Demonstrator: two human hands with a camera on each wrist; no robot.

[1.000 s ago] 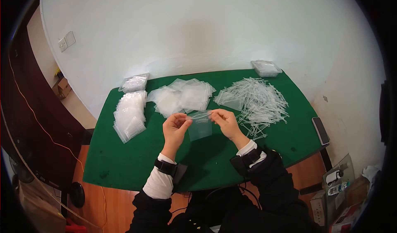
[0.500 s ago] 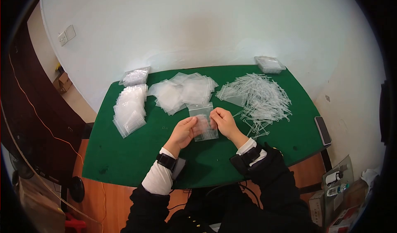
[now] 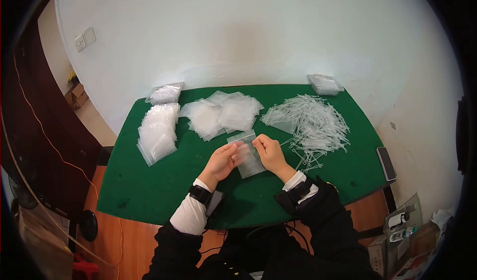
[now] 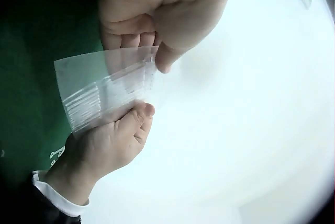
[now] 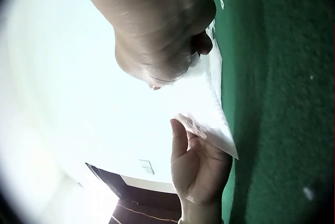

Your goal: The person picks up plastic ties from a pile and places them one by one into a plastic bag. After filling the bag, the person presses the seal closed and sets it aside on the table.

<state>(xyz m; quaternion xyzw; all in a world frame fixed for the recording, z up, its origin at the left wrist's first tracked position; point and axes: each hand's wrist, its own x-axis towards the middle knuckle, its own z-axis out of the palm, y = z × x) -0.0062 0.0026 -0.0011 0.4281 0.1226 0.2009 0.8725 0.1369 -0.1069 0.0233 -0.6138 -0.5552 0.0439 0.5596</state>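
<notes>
A clear zip-lock bag with several thin clear plastic sticks inside is held up between both hands over the table. In the head view my left hand pinches its left side, thumb in front and fingers behind the film. My right hand grips the opposite side near the top, its fingers curled. The left wrist view shows the sticks lying side by side in the bag. Just beyond the bag lies a spread of empty clear bags, and a loose heap of similar sticks is to the right.
Filled bags lie overlapped in a row on the left of the green table. Wrapped packs stand at the back left and back right. A phone lies at the right edge, and a wall rises behind.
Both hands have moved from the bag's top edge, pulled taut between them, down to its sides. The bag has turned to show the sticks, and now tilts slightly.
</notes>
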